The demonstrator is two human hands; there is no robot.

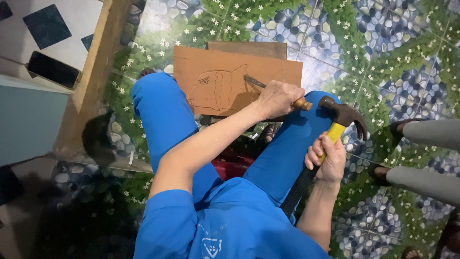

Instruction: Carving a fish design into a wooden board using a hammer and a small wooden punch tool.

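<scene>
A brown wooden board (225,67) with a fish outline cut into it rests across my knees. My left hand (277,98) grips a chisel (255,82) with a wooden handle, its blade tip on the board by the fish's body. My right hand (328,158) holds a claw hammer (341,117) by its yellow and black handle. The hammer's head sits just right of the chisel's butt end, almost touching it. I wear blue trousers and a blue shirt.
The floor (383,43) is tiled with a pebble and flower pattern. A second board (249,47) lies behind the carved one. Another person's grey-trousered legs (426,153) and sandalled feet come in from the right. A dark phone (51,69) lies at upper left, beyond a wooden beam (93,72).
</scene>
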